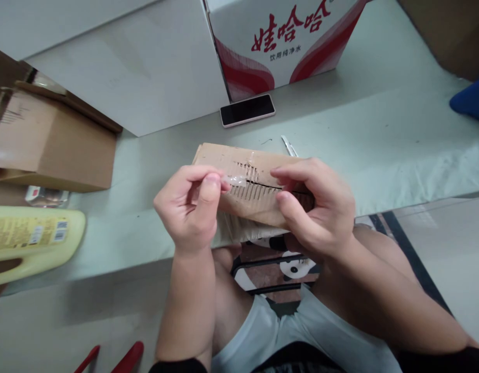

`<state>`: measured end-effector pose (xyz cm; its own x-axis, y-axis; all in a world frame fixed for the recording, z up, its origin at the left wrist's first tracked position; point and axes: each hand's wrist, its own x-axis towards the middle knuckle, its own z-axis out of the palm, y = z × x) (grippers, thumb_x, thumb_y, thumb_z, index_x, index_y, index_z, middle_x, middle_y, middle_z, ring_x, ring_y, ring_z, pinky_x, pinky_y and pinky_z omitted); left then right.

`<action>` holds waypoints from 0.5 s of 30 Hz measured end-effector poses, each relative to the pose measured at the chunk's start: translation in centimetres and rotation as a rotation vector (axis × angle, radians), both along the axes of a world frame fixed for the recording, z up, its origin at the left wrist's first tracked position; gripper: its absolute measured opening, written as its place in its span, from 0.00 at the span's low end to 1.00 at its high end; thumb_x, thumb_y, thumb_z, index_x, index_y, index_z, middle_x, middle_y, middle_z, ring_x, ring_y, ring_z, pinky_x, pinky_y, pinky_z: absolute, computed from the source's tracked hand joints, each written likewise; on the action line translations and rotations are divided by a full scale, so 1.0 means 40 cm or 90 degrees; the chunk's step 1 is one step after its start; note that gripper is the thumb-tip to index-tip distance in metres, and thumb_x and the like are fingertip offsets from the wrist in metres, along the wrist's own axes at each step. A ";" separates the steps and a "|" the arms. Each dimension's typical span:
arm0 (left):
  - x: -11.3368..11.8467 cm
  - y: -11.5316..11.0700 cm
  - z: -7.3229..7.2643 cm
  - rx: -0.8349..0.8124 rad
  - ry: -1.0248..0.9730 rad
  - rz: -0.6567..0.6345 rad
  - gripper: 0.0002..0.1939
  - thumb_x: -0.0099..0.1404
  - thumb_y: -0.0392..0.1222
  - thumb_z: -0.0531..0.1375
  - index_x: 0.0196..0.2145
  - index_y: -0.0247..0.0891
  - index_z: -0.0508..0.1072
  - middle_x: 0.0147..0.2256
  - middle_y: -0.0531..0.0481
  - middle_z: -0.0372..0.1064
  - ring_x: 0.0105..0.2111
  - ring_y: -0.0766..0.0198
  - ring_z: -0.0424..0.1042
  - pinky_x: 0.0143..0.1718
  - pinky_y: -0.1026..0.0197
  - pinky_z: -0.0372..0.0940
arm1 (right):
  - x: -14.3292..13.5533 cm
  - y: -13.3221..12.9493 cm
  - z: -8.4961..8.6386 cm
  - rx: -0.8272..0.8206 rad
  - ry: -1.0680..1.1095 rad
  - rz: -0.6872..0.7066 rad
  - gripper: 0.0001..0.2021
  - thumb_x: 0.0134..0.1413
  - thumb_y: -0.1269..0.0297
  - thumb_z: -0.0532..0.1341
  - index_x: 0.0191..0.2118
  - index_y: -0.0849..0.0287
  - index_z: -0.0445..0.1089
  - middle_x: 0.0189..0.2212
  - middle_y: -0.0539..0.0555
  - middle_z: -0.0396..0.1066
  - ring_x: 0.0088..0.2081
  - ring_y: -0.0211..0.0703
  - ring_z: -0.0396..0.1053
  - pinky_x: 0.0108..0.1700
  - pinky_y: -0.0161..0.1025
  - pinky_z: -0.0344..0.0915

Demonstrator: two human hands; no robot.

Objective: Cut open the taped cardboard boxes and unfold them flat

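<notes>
The box (249, 184) is held over the lap at the surface (379, 140) edge. The left hand (188, 207) pinches a strip of tape (235, 180) between thumb and forefinger; the right hand (313, 207) clamps the box, fingers curled. Peeling seems underway; next needs a steady pull along the seam.

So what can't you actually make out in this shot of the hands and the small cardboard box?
- Head view: the front of the small cardboard box is hidden by the left hand and right hand; its contents cannot be told.
- The strip of clear tape pinched by the left hand is see-through; its full length is unclear.
- The yellow bottle is cut by the left edge; its label is too small.
- The blade is partly behind the box.
</notes>
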<state>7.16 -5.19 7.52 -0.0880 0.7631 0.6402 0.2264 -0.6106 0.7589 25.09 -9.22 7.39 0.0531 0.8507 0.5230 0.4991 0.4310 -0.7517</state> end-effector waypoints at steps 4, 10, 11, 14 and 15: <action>0.002 0.004 -0.004 -0.004 -0.061 0.005 0.06 0.70 0.41 0.63 0.34 0.43 0.80 0.26 0.56 0.75 0.23 0.70 0.73 0.26 0.64 0.69 | 0.001 -0.001 0.001 0.008 -0.005 -0.006 0.08 0.60 0.64 0.59 0.42 0.53 0.75 0.31 0.52 0.74 0.32 0.43 0.71 0.36 0.45 0.68; 0.002 0.010 -0.003 -0.001 -0.125 -0.005 0.04 0.70 0.42 0.63 0.38 0.44 0.80 0.26 0.56 0.73 0.25 0.70 0.74 0.29 0.62 0.70 | -0.001 -0.001 0.003 0.027 -0.017 -0.025 0.07 0.59 0.68 0.59 0.39 0.54 0.74 0.28 0.51 0.73 0.30 0.42 0.70 0.35 0.44 0.67; 0.000 0.011 -0.002 0.001 -0.137 -0.010 0.04 0.70 0.41 0.63 0.39 0.44 0.79 0.26 0.57 0.73 0.25 0.70 0.74 0.29 0.62 0.70 | -0.002 -0.002 0.002 0.029 -0.021 -0.028 0.06 0.59 0.68 0.60 0.39 0.54 0.74 0.28 0.51 0.72 0.30 0.42 0.70 0.35 0.44 0.67; -0.012 0.013 -0.004 0.002 -0.134 -0.003 0.04 0.69 0.41 0.63 0.38 0.43 0.79 0.26 0.56 0.71 0.25 0.69 0.71 0.29 0.61 0.68 | -0.003 -0.001 0.002 0.033 -0.031 -0.031 0.05 0.58 0.69 0.60 0.35 0.54 0.73 0.30 0.52 0.72 0.32 0.43 0.71 0.36 0.44 0.68; -0.016 0.013 -0.006 0.002 -0.118 -0.002 0.04 0.68 0.41 0.64 0.37 0.42 0.80 0.26 0.55 0.70 0.25 0.69 0.69 0.29 0.61 0.66 | -0.002 0.001 0.003 0.030 -0.038 -0.032 0.05 0.58 0.69 0.60 0.33 0.54 0.72 0.31 0.53 0.73 0.33 0.44 0.71 0.37 0.45 0.68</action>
